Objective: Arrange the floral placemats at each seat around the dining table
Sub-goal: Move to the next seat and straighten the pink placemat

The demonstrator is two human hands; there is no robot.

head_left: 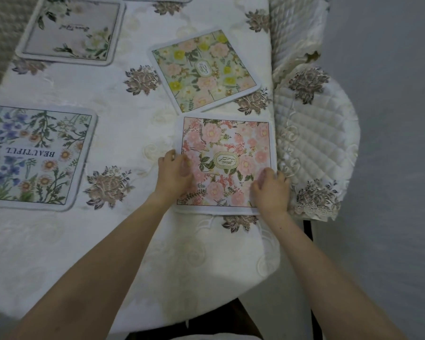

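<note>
Holding pink placemat (227,153) by its edges
left hand (174,174) pinches the left edge, right hand (271,190) grips the near-right corner

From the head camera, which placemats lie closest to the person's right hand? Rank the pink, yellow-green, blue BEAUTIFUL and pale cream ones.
1. pink placemat: touched by the right hand, on the right side.
2. yellow-green placemat: just beyond the pink one.
3. blue BEAUTIFUL placemat: across, on the left.
4. pale cream placemat: far upper left.
</note>
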